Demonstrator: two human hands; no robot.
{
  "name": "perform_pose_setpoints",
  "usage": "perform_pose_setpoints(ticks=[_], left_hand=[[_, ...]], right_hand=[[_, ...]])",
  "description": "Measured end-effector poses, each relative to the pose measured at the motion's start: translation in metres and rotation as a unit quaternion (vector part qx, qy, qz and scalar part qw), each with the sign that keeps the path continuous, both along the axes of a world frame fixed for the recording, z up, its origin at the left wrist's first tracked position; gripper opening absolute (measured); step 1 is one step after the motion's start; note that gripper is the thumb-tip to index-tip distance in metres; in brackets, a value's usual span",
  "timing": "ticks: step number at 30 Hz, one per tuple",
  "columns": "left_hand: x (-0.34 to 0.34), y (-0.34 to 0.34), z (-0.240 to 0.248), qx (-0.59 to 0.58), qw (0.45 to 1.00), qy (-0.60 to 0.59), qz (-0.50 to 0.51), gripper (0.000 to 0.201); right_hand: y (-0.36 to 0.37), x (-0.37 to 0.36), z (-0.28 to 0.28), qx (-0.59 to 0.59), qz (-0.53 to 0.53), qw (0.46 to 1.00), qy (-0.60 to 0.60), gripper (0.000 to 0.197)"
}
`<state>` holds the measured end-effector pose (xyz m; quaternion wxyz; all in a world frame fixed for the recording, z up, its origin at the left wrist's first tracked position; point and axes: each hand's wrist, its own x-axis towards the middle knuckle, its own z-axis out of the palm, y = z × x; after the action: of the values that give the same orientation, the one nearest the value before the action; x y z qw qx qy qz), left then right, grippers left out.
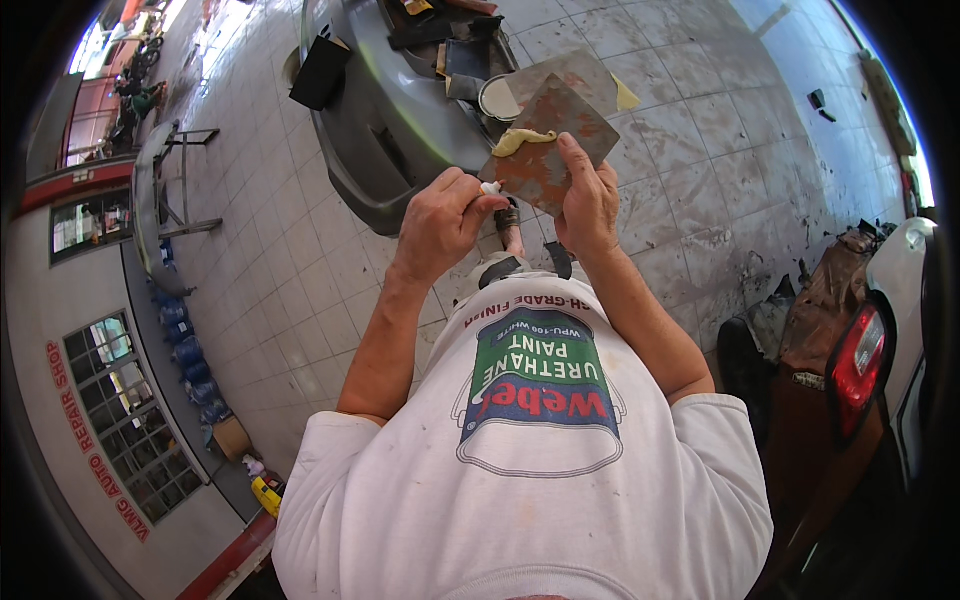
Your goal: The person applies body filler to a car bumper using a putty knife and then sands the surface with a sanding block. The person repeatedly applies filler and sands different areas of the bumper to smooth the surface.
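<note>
My right hand (588,195) grips a rusty square mixing board (550,140) by its near edge, thumb on top. A blob of yellowish putty (520,140) lies on the board's left side. My left hand (440,215) is closed around a small white tube (490,188), its tip pointing at the board's lower left corner. Both hands are held in front of my chest, above a grey car bumper (385,120) lying on the tiled floor.
On the bumper lie an open round tin (499,98), dark cloths and sanding sheets (465,55). A black block (320,72) sits at its left end. A car's rear with a red tail light (858,365) stands at right. A metal stand (165,185) is at left.
</note>
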<state>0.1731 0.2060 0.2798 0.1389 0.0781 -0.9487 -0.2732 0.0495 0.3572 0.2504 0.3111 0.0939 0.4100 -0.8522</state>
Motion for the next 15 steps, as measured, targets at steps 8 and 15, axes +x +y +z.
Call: perform_pose_setpoints(ticks=[8, 15], left_hand=[[-0.007, 0.004, 0.002, -0.007, 1.0, 0.001, -0.009, 0.033], [-0.02, 0.004, 0.003, -0.007, 1.0, -0.005, -0.025, 0.029]], right_hand=[[0.002, -0.006, -0.011, 0.006, -0.005, 1.0, -0.024, 0.034], [0.004, -0.013, -0.012, -0.011, -0.022, 0.999, -0.026, 0.032]])
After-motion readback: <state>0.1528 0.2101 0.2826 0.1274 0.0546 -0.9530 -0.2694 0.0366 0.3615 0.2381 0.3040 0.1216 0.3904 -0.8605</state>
